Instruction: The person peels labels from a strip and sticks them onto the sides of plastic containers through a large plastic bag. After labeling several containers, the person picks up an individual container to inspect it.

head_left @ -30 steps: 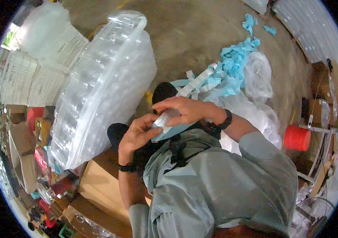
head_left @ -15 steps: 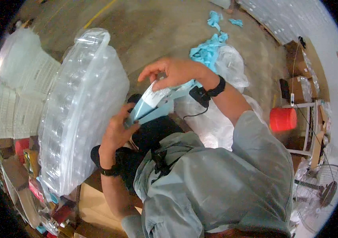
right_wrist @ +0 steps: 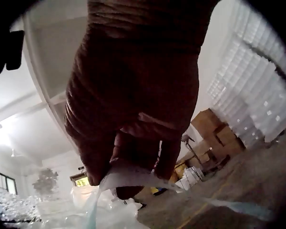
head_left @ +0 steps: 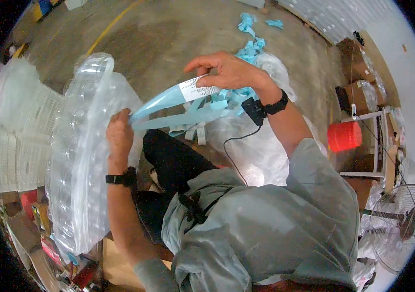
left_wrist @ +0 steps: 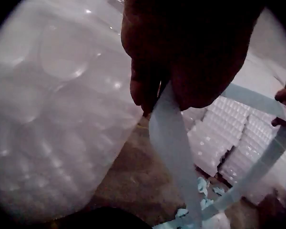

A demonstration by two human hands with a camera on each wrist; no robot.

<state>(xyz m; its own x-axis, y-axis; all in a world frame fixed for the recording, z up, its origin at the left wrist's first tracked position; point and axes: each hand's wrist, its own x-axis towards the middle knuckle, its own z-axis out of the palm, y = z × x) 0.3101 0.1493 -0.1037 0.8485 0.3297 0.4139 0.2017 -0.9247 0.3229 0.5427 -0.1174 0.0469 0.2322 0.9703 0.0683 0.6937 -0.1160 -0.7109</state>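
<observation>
A light blue strip [head_left: 161, 100], glossy on its upper face, stretches between the two hands. Near its right end sits a white printed label [head_left: 193, 90]. My left hand [head_left: 119, 134] pinches the left end, where the strip folds back on itself; in the left wrist view the strip [left_wrist: 170, 129] hangs from between thumb and fingers. My right hand [head_left: 229, 72] pinches the labelled end between thumb and fingers, with the index finger stretched out. In the right wrist view the strip [right_wrist: 128, 177] arches at the fingertips. More strip trails below the right hand toward a blue heap.
A large clear wrapped pack of rounded plastic pieces [head_left: 78, 165] stands at my left, beside white crates [head_left: 37, 141]. Crumpled blue strips [head_left: 252, 48] and clear plastic sheeting [head_left: 246, 146] lie ahead and right. A red bucket [head_left: 344, 136] and a fan [head_left: 402, 224] stand at right.
The hands, close together over the lap a second ago, have moved apart and forward. The left hand went left and the right hand up, drawing the blue strip out between them.
</observation>
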